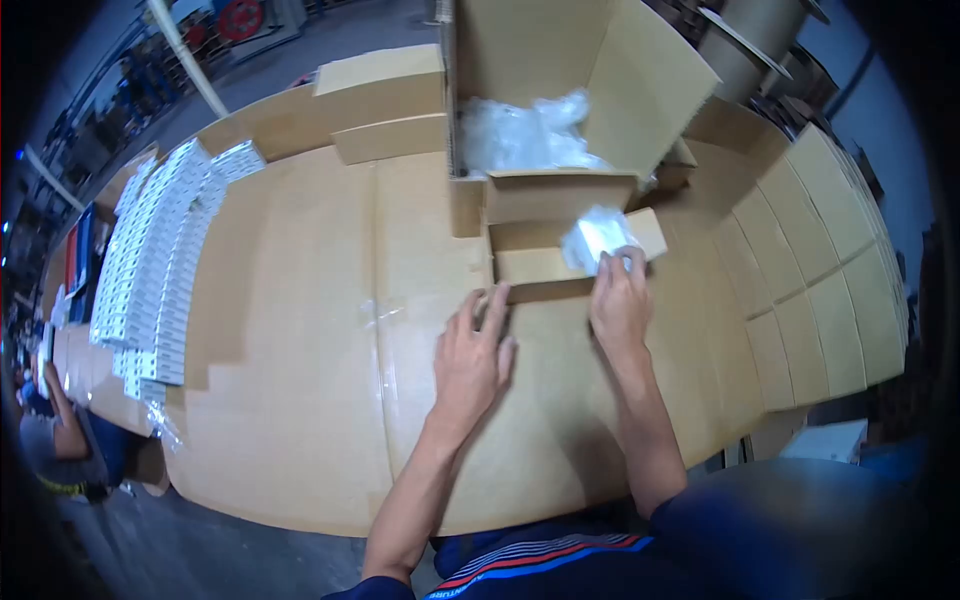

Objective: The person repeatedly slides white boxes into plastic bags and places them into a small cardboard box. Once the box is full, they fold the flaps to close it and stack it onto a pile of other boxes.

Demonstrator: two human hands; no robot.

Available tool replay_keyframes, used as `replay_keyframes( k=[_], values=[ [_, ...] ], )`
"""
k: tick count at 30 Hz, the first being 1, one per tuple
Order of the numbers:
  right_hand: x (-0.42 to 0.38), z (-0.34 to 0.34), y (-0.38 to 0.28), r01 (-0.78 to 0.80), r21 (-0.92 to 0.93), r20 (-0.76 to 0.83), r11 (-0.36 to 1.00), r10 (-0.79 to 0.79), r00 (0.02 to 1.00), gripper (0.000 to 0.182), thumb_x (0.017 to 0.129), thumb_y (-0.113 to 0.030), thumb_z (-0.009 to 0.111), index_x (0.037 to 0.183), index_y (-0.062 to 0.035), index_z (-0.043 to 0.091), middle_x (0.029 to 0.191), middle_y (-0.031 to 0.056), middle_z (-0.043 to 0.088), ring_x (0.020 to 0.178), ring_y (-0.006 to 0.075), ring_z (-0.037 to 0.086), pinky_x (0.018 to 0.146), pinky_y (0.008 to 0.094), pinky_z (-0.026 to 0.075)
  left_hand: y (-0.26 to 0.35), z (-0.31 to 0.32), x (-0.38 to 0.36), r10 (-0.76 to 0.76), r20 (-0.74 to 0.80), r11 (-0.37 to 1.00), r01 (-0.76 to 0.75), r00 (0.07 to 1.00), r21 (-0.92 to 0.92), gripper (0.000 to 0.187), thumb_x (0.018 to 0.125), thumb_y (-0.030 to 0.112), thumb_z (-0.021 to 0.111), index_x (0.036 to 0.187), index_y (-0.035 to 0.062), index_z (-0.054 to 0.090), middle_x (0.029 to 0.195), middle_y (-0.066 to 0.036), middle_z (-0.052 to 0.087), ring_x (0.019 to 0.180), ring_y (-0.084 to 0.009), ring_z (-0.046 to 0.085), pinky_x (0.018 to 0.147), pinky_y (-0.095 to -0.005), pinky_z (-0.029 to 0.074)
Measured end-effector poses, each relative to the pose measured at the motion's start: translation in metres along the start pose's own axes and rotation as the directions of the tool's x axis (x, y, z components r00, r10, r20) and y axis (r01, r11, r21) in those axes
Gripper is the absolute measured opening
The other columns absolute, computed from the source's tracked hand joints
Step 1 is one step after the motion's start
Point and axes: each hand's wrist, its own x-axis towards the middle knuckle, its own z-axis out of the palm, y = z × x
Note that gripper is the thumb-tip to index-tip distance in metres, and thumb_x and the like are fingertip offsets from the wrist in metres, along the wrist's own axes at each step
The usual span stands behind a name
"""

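Observation:
A small open cardboard box [522, 291] lies on the cardboard-covered table in front of me, its back flap raised. My right hand [621, 308] is closed on a white block wrapped in clear plastic [603, 236], at the right end of this box. Whether the block rests on the bottom cannot be seen. My left hand [472, 348] has its fingers stretched out and apart, with the fingertips touching the box's near left corner. It grips nothing.
Behind stands a large open carton [640, 85] with clear plastic bags [525, 130] inside. Stacked white pieces [160, 260] line the left side. Flat cardboard boxes [820, 270] stand in rows at right. Closed cartons [385, 95] sit at the back. Another person [70, 430] is at far left.

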Motion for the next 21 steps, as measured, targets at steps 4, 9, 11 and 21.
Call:
replay_keyframes(
  k=[4, 9, 11, 21],
  values=[
    [-0.015, 0.014, 0.027, 0.211, -0.067, -0.073, 0.975, -0.216, 0.974, 0.04, 0.104, -0.017, 0.054, 0.141, -0.002, 0.056, 0.152, 0.0219, 0.042, 0.131, 0.0435, 0.052, 0.096, 0.0489, 0.052, -0.024, -0.02, -0.002, 0.039, -0.055, 0.987, -0.047, 0.998, -0.151, 0.051, 0.087, 0.016, 0.075, 0.134, 0.0078, 0.06, 0.129, -0.015, 0.062, 0.104, -0.0313, 0.065, 0.091, -0.0438, 0.052],
    [-0.026, 0.008, -0.03, 0.033, 0.41, -0.226, 0.911, 0.067, 0.972, 0.041, 0.099, -0.001, 0.052, 0.14, 0.001, 0.052, 0.149, 0.0178, 0.043, 0.113, 0.0257, 0.057, 0.086, 0.0318, 0.05, -0.115, -0.081, -0.005, -0.024, -0.1, 1.0, 0.022, 0.995, -0.02, 0.015, 0.081, 0.008, 0.071, 0.095, 0.0027, 0.067, 0.095, -0.012, 0.07, 0.09, -0.0324, 0.067, 0.086, -0.0465, 0.052],
    [-0.019, 0.02, -0.063, 0.284, 0.422, -0.342, 0.861, -0.139, 0.929, 0.036, 0.095, 0.004, 0.053, 0.131, 0.0016, 0.055, 0.14, 0.0171, 0.048, 0.104, 0.0218, 0.056, 0.082, 0.0303, 0.05, -0.17, -0.107, -0.001, -0.027, -0.1, 0.999, 0.031, 0.995, 0.044, 0.016, 0.078, 0.003, 0.067, 0.094, 0.0017, 0.067, 0.092, -0.013, 0.069, 0.088, -0.0339, 0.067, 0.086, -0.0466, 0.052],
    [0.042, 0.135, -0.286, 0.485, 0.673, -0.035, 0.558, -0.632, 0.774, 0.042, 0.085, 0.004, 0.057, 0.127, 0.0028, 0.055, 0.129, 0.0263, 0.057, 0.119, 0.0397, 0.059, 0.093, 0.0436, 0.053, -0.372, -0.178, 0.096, -0.103, -0.246, 0.972, 0.15, 0.964, 0.181, 0.028, 0.084, 0.004, 0.061, 0.11, -0.0038, 0.062, 0.119, -0.023, 0.063, 0.112, -0.0409, 0.059, 0.095, -0.0509, 0.048]
  ],
)
